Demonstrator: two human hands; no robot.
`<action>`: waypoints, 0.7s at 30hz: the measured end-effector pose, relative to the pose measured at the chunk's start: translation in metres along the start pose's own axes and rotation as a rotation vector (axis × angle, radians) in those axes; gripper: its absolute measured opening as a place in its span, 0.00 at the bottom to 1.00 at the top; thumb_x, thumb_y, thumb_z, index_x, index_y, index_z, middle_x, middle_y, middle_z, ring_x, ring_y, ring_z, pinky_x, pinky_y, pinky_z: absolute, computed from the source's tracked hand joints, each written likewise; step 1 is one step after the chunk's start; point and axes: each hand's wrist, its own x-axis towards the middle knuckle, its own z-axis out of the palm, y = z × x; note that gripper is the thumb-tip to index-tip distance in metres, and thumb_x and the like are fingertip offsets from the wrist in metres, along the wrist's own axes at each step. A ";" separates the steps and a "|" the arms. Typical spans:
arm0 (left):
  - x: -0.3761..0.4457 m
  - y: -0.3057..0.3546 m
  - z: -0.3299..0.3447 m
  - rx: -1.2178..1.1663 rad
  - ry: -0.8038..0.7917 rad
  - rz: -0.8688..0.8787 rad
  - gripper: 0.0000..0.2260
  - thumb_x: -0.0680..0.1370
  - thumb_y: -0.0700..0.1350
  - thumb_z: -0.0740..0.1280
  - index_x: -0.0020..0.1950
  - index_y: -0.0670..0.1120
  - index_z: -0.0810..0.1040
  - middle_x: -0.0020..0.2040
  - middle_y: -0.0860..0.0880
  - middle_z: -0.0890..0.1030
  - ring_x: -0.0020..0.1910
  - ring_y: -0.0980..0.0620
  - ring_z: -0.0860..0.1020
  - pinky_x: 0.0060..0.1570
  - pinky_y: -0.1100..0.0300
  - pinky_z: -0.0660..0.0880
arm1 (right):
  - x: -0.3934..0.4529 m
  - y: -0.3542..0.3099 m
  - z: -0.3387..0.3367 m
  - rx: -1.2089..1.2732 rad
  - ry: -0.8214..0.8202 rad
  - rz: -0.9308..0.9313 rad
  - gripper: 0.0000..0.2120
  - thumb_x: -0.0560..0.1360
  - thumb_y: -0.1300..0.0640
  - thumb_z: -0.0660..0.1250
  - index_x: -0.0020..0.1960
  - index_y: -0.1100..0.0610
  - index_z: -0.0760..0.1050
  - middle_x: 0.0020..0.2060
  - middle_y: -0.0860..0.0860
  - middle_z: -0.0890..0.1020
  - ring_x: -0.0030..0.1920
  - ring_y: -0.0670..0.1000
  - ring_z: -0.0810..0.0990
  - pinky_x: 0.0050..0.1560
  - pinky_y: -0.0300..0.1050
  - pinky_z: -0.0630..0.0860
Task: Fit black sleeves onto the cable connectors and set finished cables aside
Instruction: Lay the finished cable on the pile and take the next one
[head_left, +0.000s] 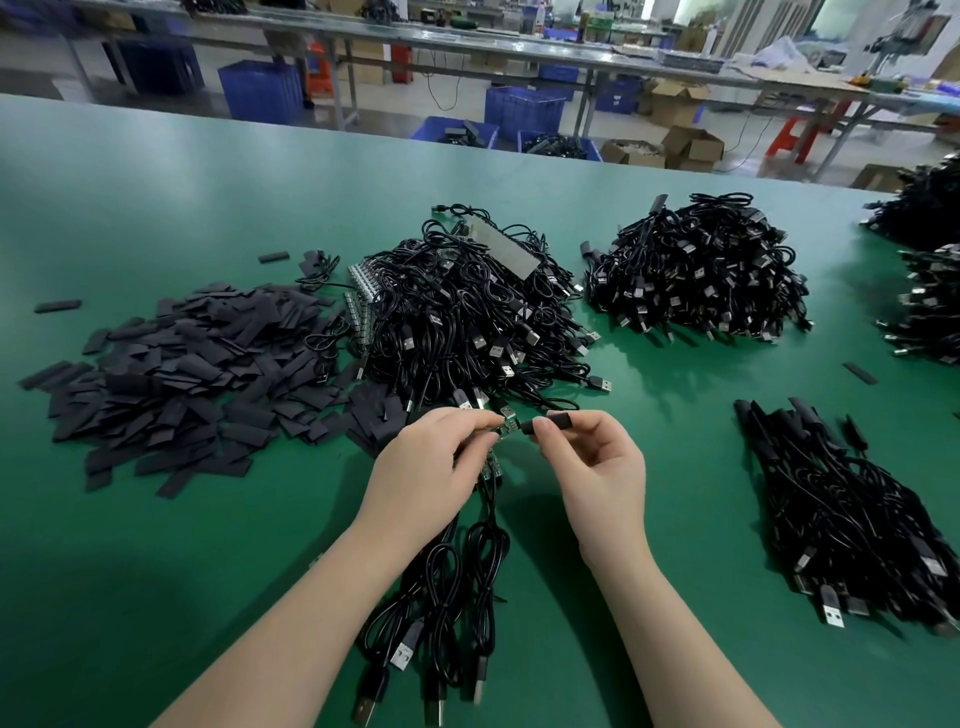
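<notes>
Green matting covers the table, smooth and faintly glossy, keeping stock sorted by stage: flat matte sleeves heaped left, tangled bare cables centre, finished cables laid right. Left hand pinches a small green connector board, cables trailing below. Right hand pinches a tubular sleeve just beside it, mouth aligned for sliding on.
</notes>
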 end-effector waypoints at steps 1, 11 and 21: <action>0.000 0.000 0.000 -0.016 -0.002 0.003 0.10 0.80 0.48 0.66 0.59 0.58 0.81 0.53 0.59 0.81 0.48 0.64 0.76 0.49 0.63 0.77 | 0.000 0.000 0.000 0.012 0.008 0.005 0.04 0.74 0.61 0.74 0.43 0.54 0.80 0.39 0.52 0.85 0.41 0.49 0.83 0.48 0.43 0.81; -0.001 0.000 0.002 -0.052 -0.045 0.052 0.10 0.76 0.50 0.71 0.57 0.57 0.82 0.48 0.63 0.78 0.47 0.65 0.76 0.49 0.63 0.76 | 0.000 0.000 0.002 0.200 -0.025 0.077 0.04 0.75 0.63 0.73 0.45 0.59 0.78 0.37 0.52 0.84 0.43 0.53 0.85 0.45 0.41 0.81; 0.001 -0.001 0.001 -0.050 -0.001 0.026 0.10 0.77 0.50 0.70 0.58 0.55 0.82 0.50 0.60 0.80 0.48 0.63 0.77 0.49 0.66 0.75 | -0.001 -0.002 0.001 0.089 -0.033 0.014 0.04 0.74 0.64 0.73 0.45 0.57 0.79 0.40 0.53 0.86 0.44 0.52 0.86 0.47 0.43 0.82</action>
